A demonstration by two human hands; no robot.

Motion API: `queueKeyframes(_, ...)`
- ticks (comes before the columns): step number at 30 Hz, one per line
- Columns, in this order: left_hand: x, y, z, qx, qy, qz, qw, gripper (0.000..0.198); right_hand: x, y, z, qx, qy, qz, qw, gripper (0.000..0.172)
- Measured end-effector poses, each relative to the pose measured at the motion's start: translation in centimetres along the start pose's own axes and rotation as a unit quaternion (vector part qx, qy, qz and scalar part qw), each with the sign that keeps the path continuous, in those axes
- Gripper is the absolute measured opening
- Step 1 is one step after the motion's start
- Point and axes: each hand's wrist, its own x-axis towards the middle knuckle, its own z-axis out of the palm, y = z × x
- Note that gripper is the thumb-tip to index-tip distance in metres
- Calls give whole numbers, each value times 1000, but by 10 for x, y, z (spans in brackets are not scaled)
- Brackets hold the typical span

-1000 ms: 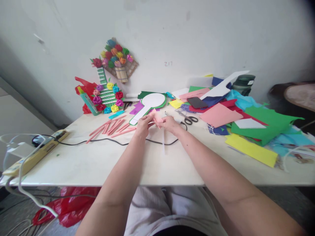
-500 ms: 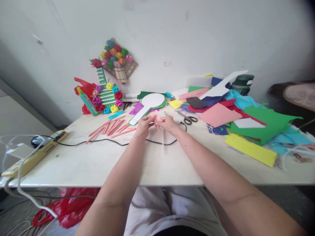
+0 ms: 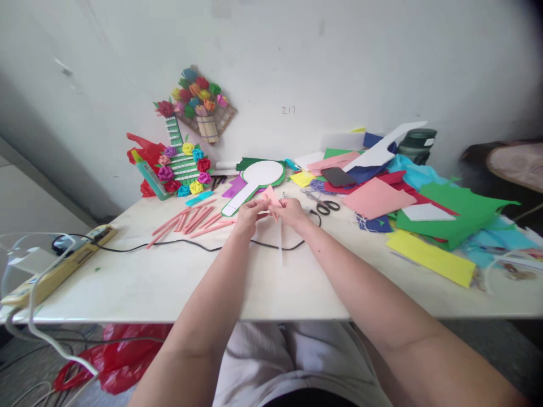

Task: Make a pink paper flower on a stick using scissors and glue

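A small piece of pink paper (image 3: pixel 272 196) is held up between my two hands over the table. My left hand (image 3: pixel 251 217) pinches its left side, and my right hand (image 3: pixel 291 213) grips the right side; the fingertips nearly meet. A thin pale strip or stick (image 3: pixel 280 249) shows below the fingers, its upper end hidden. Left of my hands lie several rolled pink paper tubes (image 3: pixel 198 219). Just behind them is a white paddle-shaped cutout (image 3: pixel 263 174) with a green edge. Black-handled scissors (image 3: pixel 327 207) rest right of my right hand.
A black cable (image 3: pixel 169 243) crosses the table to a power strip (image 3: pixel 63 265) at left. A glue bottle (image 3: pixel 151 176) and paper-flower decoration (image 3: pixel 185 164) stand at back left. Coloured paper sheets (image 3: pixel 458 212), a phone (image 3: pixel 339 177) and a dark green container (image 3: pixel 418 144) are at right.
The pink paper has turned in my fingers, and more of it now stands up as a pointed flap. My right hand has shifted slightly. The things on the table stay put.
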Motion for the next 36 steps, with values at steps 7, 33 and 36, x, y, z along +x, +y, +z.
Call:
queueKeyframes(7, 2, -1, -2, -53, -2, -5, 999, 28, -2, -5, -6, 94, -35, 11, 995, 25)
queueKeyframes(33, 5, -7, -6, -47, -50, -30, 997, 27, 2, 3, 1, 151, -41, 53, 986, 11)
queueKeyframes(36, 6, -6, -8, -28, -31, -21, 999, 26, 2, 2, 0, 130, -27, 43, 990, 11)
